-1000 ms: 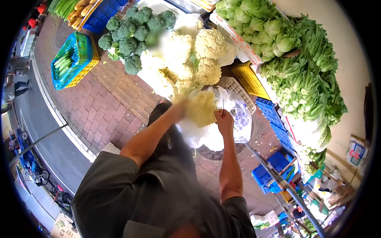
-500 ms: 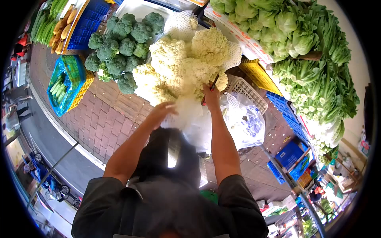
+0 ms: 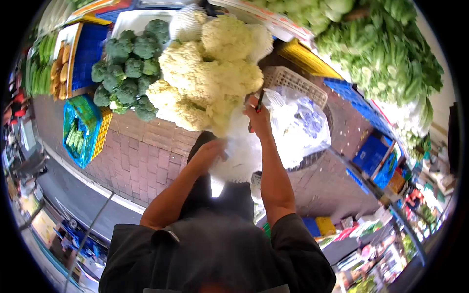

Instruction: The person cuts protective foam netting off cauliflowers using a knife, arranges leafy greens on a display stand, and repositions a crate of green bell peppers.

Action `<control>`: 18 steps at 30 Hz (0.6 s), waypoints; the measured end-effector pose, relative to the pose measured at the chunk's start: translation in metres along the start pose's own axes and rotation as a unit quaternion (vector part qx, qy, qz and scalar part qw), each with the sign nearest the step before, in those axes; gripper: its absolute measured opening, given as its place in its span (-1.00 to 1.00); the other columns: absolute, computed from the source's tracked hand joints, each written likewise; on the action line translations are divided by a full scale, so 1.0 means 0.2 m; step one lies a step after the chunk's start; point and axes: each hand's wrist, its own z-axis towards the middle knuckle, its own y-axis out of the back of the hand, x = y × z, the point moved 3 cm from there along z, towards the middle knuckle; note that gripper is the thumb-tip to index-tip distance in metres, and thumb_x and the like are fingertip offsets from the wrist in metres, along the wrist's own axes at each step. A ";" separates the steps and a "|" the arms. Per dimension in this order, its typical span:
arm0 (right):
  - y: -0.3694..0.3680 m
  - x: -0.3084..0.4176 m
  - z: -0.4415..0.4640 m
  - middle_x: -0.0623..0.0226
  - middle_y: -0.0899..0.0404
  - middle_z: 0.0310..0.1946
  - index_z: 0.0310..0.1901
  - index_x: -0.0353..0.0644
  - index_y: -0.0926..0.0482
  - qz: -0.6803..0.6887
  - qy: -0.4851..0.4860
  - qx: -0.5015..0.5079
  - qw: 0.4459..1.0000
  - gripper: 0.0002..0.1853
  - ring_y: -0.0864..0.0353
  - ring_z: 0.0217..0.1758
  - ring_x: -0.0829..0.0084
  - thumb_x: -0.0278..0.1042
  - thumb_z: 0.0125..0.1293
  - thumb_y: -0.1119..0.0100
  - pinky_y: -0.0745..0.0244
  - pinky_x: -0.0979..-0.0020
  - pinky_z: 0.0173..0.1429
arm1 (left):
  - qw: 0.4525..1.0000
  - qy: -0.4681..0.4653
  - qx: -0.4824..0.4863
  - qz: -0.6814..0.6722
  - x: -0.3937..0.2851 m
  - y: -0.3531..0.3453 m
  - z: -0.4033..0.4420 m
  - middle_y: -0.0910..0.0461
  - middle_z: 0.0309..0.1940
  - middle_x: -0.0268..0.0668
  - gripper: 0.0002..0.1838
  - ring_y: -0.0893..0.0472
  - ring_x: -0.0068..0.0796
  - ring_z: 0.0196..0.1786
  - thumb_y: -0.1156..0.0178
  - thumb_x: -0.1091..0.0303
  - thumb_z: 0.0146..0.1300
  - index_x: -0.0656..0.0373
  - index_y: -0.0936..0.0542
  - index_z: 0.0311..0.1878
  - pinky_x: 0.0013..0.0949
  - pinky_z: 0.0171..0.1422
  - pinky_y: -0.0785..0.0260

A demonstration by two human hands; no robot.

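My right hand [image 3: 257, 117] is closed around a slim black-and-red tool [image 3: 259, 101], perhaps a knife; its tip points up, beside the heap of cauliflower [image 3: 195, 78]. To the left and lower, my left hand [image 3: 209, 155] has curled fingers at the edge of a whitish, blurred foam net [image 3: 237, 163]. That net hangs between my hands, in front of my legs and just below the cauliflower. Another white net sleeve [image 3: 188, 23] wraps a head at the back of the heap. What lies under my left fingertips is partly smeared.
Broccoli [image 3: 126, 68] is piled left of the cauliflower. On the right are a beige basket [image 3: 298, 80], a clear plastic bag [image 3: 303, 127] of net sleeves and leafy greens [image 3: 376, 63]. A blue-lined yellow crate [image 3: 100, 132] stands on the brick paving at left.
My left hand has moved down and right, from spread fingers to curled ones at the white net. The net has come lower. My right hand still grips the tool. The camera view has shifted.
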 end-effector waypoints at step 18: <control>1.27 -1.62 -1.33 0.27 -0.59 -0.18 0.24 -0.30 -0.44 0.194 -0.316 -0.466 0.803 -0.49 -0.62 -0.47 0.39 -0.30 0.31 -0.30 -0.53 0.41 -0.38 | 0.840 -0.399 -0.023 0.368 0.16 -1.11 1.02 -0.37 0.30 -0.05 -0.28 -0.43 -0.14 0.30 -0.43 0.02 0.22 0.20 -0.44 0.34 -0.14 0.36 -0.33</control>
